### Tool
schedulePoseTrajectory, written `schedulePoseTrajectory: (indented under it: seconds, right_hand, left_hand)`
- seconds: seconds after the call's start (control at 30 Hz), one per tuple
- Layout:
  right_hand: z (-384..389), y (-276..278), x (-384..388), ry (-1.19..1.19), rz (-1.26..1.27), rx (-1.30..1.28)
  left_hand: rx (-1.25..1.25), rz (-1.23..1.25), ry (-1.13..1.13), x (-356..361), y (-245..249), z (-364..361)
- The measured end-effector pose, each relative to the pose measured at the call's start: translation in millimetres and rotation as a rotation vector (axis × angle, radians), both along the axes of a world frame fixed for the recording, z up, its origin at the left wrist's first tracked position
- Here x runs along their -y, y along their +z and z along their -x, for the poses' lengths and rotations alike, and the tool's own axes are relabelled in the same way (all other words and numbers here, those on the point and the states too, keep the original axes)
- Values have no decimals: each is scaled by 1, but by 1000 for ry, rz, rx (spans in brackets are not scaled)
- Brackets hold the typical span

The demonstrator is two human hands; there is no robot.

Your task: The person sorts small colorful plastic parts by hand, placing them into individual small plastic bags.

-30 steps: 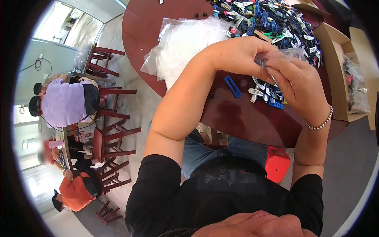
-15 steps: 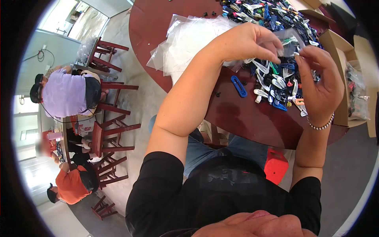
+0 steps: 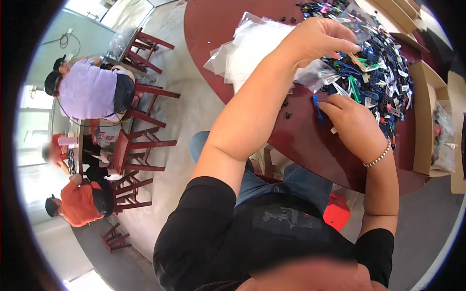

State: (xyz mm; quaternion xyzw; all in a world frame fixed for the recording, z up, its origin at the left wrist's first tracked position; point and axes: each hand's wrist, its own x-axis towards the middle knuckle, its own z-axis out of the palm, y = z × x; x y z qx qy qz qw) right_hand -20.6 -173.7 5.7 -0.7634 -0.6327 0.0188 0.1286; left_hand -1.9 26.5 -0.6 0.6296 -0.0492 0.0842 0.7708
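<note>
My left hand (image 3: 326,41) is raised over the heap, its fingers pinched on a small clear plastic bag (image 3: 358,22). Low at the table's edge, my right hand (image 3: 353,121), with a beaded bracelet on its wrist, has its fingertips closed on a blue hair clip (image 3: 317,107). Its other fingers are curled and partly hidden. Beyond both hands spreads a large heap of snap hair clips (image 3: 383,72), white, black, blue and green. A stack of clear bags (image 3: 252,51) lies left of my left forearm.
An open cardboard box (image 3: 421,121) with bagged clips stands to the right of the dark red table (image 3: 310,150). Several small black pieces (image 3: 288,115) lie on the tabletop. A red stool (image 3: 336,212) is beneath. Across the room, people (image 3: 92,89) sit on wooden stools (image 3: 145,145).
My right hand has left the bag and moved down and left to the blue hair clip lying apart from the heap. My left hand keeps the bag. The whole view has shifted slightly.
</note>
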Motion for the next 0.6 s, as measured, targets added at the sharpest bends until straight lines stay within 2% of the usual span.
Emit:
schedulePoseTrajectory:
  seconds: [0.17,0.3,0.37,0.4,0.47,0.57,0.6]
  right_hand:
    - [-10,-11,-4,-37,-86,-232]
    - [-11,-5,-3,-88,-71,-314]
    - [-16,-3,0,-260,-84,-542]
    - [-17,1,2,-258,-82,-537]
    - [-18,14,8,-383,-536,-665]
    - [-29,20,13,-302,-994,-447]
    - [-32,20,16,-336,-1041,-340]
  left_hand:
    - [-27,-61,14,-2,3,3]
    - [-29,-63,14,0,0,2]
    - [-13,-101,-24,-1,-2,0]
    - [-8,-99,-22,0,-1,1]
    - [-32,-150,-112,2,0,3]
    - [-51,-192,-212,8,1,4]
    - [-72,-206,-270,11,1,4]
